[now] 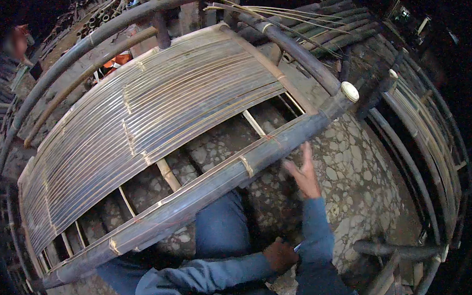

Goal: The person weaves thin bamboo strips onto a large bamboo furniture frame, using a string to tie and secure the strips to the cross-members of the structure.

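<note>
In front of me stands a bamboo bench with a seat of thin split-bamboo slats [151, 93]. A thick dark bamboo pole [216, 178] forms its near edge. Pale crosspieces, one a short bamboo piece [168, 175], span the slot between slats and pole. My right hand [305, 175] is raised just on my side of the pole, near its right part. Its thumb and fingers are apart and hold nothing. My left hand [280, 254] is closed, low by my right forearm. A small pale-blue sliver shows beside it; what it grips is too dark to make out.
A curved bamboo backrest rail [79, 59] runs along the far side, and a dark armrest pole [295, 52] stands at the right. Another bamboo bench [422, 141] is farther right. Bamboo poles [337, 28] lie stacked behind. The floor [351, 167] is set with flat stones.
</note>
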Action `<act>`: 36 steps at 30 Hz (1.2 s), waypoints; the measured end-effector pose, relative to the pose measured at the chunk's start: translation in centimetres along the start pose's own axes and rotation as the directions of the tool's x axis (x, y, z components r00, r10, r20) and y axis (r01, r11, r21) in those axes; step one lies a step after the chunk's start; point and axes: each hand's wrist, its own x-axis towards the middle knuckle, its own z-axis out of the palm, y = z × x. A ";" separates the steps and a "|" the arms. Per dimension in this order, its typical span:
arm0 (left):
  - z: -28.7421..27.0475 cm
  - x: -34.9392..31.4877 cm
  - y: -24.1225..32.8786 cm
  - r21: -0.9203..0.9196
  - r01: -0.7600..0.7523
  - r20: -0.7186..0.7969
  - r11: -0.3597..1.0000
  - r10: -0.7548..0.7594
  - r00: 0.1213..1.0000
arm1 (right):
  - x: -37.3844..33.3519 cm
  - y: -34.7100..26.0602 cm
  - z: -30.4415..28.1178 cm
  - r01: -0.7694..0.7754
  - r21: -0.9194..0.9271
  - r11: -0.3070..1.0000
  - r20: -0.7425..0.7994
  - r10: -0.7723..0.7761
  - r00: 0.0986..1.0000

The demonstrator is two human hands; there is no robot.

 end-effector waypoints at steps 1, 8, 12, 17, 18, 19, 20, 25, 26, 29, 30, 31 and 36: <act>-2.0 -1.6 -1.0 -0.045 -0.047 0.020 0.998 0.048 0.999 | 0.2 -0.3 0.9 -0.159 0.224 0.961 0.113 0.137 0.984; -6.4 -8.8 -6.3 -0.314 -0.015 -0.191 0.949 -0.048 0.980 | -7.1 0.5 -8.2 -0.381 0.860 0.341 0.160 0.528 0.834; -9.3 -9.3 -6.7 -0.515 -0.159 -0.428 0.842 -0.092 0.899 | -20.3 12.3 -23.7 -0.083 0.925 0.372 -0.253 0.763 0.595; -15.9 -9.8 -9.0 -0.396 -0.291 -0.827 0.871 -0.201 0.525 | -35.1 16.5 -30.0 -0.961 -0.261 0.095 -0.372 0.908 0.191; -16.7 -10.0 -9.6 -0.417 -0.255 -0.852 0.872 -0.277 0.444 | -34.8 16.6 -28.7 -0.868 -0.494 0.041 -0.317 0.922 0.224; -17.2 -11.0 -10.2 -0.427 -0.206 -0.864 0.881 -0.330 0.379 | -31.9 15.8 -25.4 -0.760 -0.639 0.117 -0.224 0.917 0.329; -17.7 -12.0 -10.7 -0.438 -0.164 -0.872 0.884 -0.374 0.315 | -27.5 13.7 -21.6 -0.674 -0.693 0.256 -0.136 0.871 0.472; -18.3 -9.8 -11.7 -0.448 -0.121 -0.888 0.886 -0.425 0.173 | -6.9 4.3 -4.1 -0.339 -0.026 0.940 -0.041 0.338 0.940; -17.6 -9.9 -12.5 -0.442 -0.063 -0.894 0.895 -0.435 0.106 | -3.4 -0.5 -0.9 -0.303 0.102 0.947 0.032 0.301 0.953; -16.9 -8.3 -13.1 -0.395 0.020 -0.918 0.918 -0.395 -0.003 | -0.9 0.6 4.2 -0.328 0.377 0.866 0.129 0.302 0.945; -16.5 -8.6 -13.1 -0.392 0.031 -0.920 0.920 -0.391 -0.017 | -0.7 -0.4 3.4 -0.412 0.334 0.848 0.307 0.315 0.898; -16.3 -8.7 -13.3 -0.387 0.041 -0.922 0.921 -0.386 -0.029 | -0.5 -1.1 2.7 -0.485 0.275 0.830 0.472 0.323 0.820; -16.4 -8.6 -13.0 -0.455 0.022 -0.889 0.890 -0.453 -0.059 | 0.7 -6.5 -1.3 -0.112 0.816 0.567 -0.018 0.218 0.976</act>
